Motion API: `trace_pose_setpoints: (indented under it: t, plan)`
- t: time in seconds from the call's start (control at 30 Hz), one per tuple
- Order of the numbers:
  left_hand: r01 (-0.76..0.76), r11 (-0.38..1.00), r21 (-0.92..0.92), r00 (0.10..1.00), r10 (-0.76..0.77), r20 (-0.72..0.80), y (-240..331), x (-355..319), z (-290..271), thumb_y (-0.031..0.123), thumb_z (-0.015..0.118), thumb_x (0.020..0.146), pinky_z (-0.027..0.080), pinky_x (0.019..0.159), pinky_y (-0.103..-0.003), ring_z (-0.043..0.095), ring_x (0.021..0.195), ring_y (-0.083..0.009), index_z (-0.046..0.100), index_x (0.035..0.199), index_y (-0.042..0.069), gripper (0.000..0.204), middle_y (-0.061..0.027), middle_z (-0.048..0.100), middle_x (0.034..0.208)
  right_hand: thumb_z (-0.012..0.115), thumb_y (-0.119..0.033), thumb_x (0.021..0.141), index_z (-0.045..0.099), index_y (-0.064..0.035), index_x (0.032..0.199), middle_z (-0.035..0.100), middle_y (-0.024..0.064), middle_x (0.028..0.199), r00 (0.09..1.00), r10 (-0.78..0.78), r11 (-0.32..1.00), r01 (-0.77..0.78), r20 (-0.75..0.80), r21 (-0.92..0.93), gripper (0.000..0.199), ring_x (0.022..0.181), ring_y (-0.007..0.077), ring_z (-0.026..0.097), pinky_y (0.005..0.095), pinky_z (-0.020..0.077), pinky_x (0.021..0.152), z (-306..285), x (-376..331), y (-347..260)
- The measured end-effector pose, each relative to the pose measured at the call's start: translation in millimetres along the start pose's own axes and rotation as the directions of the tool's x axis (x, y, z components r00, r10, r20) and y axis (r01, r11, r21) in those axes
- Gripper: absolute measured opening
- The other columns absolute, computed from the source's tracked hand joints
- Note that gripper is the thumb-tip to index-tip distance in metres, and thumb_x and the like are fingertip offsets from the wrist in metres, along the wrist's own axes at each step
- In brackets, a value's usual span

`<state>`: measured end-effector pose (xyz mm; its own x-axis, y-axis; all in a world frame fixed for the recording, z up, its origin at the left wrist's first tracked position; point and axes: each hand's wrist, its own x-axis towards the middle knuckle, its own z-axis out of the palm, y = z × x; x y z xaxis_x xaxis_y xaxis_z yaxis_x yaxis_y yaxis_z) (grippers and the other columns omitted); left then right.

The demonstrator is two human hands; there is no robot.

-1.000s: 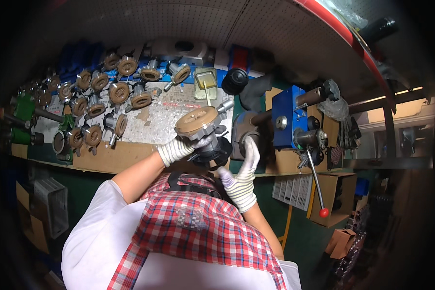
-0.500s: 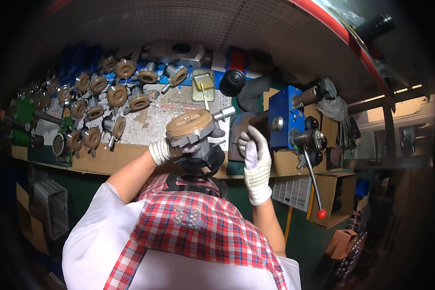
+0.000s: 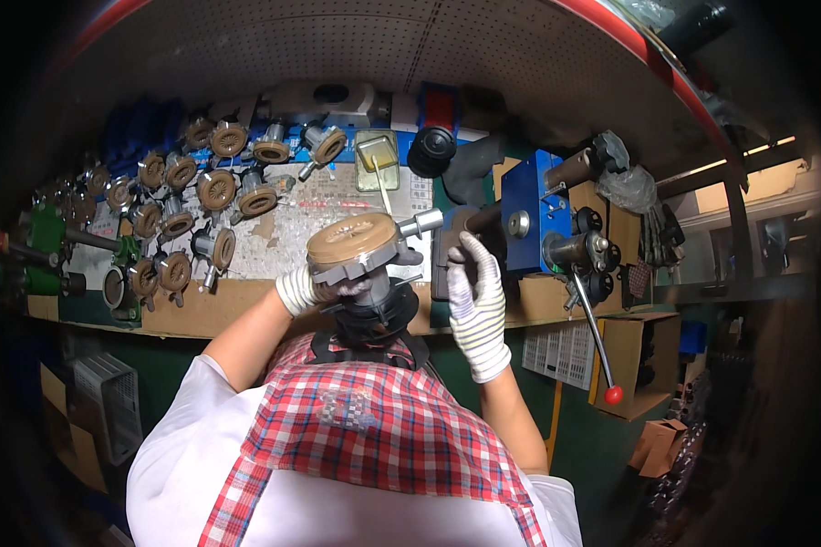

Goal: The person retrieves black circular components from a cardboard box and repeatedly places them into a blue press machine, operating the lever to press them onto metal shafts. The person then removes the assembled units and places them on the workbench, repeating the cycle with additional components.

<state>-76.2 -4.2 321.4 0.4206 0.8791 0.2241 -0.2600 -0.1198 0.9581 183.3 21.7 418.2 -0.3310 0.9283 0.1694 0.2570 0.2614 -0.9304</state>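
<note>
My gloved left hand (image 3: 304, 290) is closed on a round fitting with a tan disc top (image 3: 354, 239), a grey toothed collar and a black lower part. Its fingers are partly hidden beneath the collar. The fitting is tilted in front of my chest, and its silver side spout (image 3: 420, 222) points right. My right hand (image 3: 480, 314), in a striped white glove with a purplish stain, is raised just right of the fitting. Its fingers are apart and bent a little, with nothing visible in them. A gap separates it from the spout.
Several similar fittings (image 3: 217, 189) stand on the bench at left, beside a green clamp device (image 3: 50, 246). A metal tray (image 3: 367, 178) holding a yellowish substance and a brush-like handle lies behind. At right is a blue press (image 3: 531, 214) with a red-knobbed lever (image 3: 613, 394).
The fitting has dipped slightly, still held by my left hand. My right hand has shifted a little left and its fingers have turned. The view has also shifted slightly.
</note>
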Motion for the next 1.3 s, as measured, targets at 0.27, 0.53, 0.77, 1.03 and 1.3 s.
trace_pose_setpoints:
  t: [0.27,0.53,0.77,1.03,1.3]
  plan:
    - [0.081,0.994,0.073,0.996,-0.077,-0.049,7.4,-1.1,2.2,0.048,0.078,0.085,0.038,0.118,-0.042,0.050,0.139,-0.0279,0.041,0.153,0.005,0.089,-0.0153,0.048,0.154,0.055,-0.048,0.104,0.071,-0.0051,0.107,0.057,-0.0069,0.067,0.915,0.305,0.853,-0.385,0.263,0.353,0.046,0.058,-0.0008,0.047,0.0167,0.0357,0.052,5.6,46.5,-17.0]
    - [0.276,0.948,-0.162,0.918,-0.309,-0.247,-27.3,20.2,13.9,0.029,0.087,0.082,0.046,0.112,-0.036,0.058,0.125,-0.0198,0.050,0.145,0.004,0.077,-0.0092,0.060,0.141,0.061,-0.024,0.103,0.069,-0.0005,0.104,0.074,0.0087,0.079,0.989,0.062,0.992,-0.076,-0.133,-0.097,0.025,0.065,0.0090,0.064,0.0275,0.0524,0.061,17.4,28.3,-10.7]
    - [0.293,0.952,0.091,0.931,-0.262,-0.253,-22.9,22.5,12.8,0.033,0.082,0.086,0.044,0.110,-0.038,0.056,0.122,-0.0183,0.052,0.144,0.004,0.071,-0.0062,0.062,0.136,0.062,-0.021,0.103,0.069,0.0001,0.108,0.073,0.0074,0.084,0.970,0.051,0.992,-0.077,-0.239,-0.098,0.023,0.074,0.0086,0.064,0.0274,0.0530,0.068,22.8,25.9,-1.0]
    - [0.191,0.480,-0.856,0.445,-0.820,-0.360,-89.3,0.0,-2.7,0.071,0.051,0.096,0.053,0.099,-0.042,0.064,0.115,-0.0266,0.056,0.139,0.006,0.078,-0.0121,0.065,0.133,0.065,-0.019,0.099,0.060,0.0003,0.121,0.070,0.0094,0.096,0.961,0.270,0.962,-0.268,-0.050,0.051,0.030,0.079,0.0150,0.061,0.0318,0.0527,0.077,83.6,-37.6,137.5]
    - [0.640,0.763,-0.093,0.474,-0.487,-0.733,-153.6,-33.4,-14.2,0.059,0.068,0.092,0.050,0.091,-0.034,0.063,0.095,-0.0218,0.068,0.115,-0.005,0.068,-0.0147,0.071,0.103,0.052,-0.043,0.101,0.065,-0.0059,0.124,0.070,0.0266,0.106,0.729,0.331,0.839,0.062,0.598,-0.540,0.046,0.096,0.0397,0.069,0.0472,0.0540,0.089,71.1,-33.7,109.8]
